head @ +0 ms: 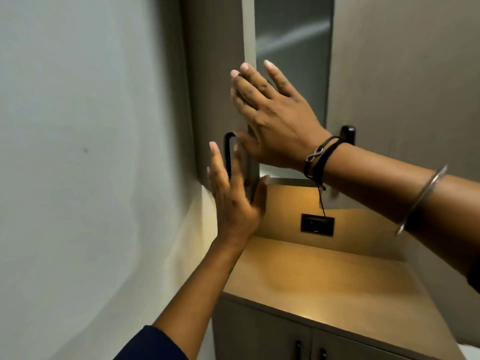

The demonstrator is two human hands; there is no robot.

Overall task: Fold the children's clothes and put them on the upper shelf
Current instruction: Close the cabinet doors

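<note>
My left hand [235,201] is raised flat, fingers apart, in front of the black handle [228,152] on the left door [215,81] of the upper cabinet. My right hand [275,118] is spread flat against that door's edge, higher up, holding nothing. A narrow gap [293,55] between the left door and the right door [405,74] shows a dim interior. No children's clothes are visible, and the shelf inside is hidden.
A grey wall [91,152] stands close on the left. Below the cabinet lies a lit wooden counter [324,281] with a black socket plate [317,223] on its back panel. Lower cabinet doors [259,336] with dark handles sit beneath. The right door carries a black handle [348,133].
</note>
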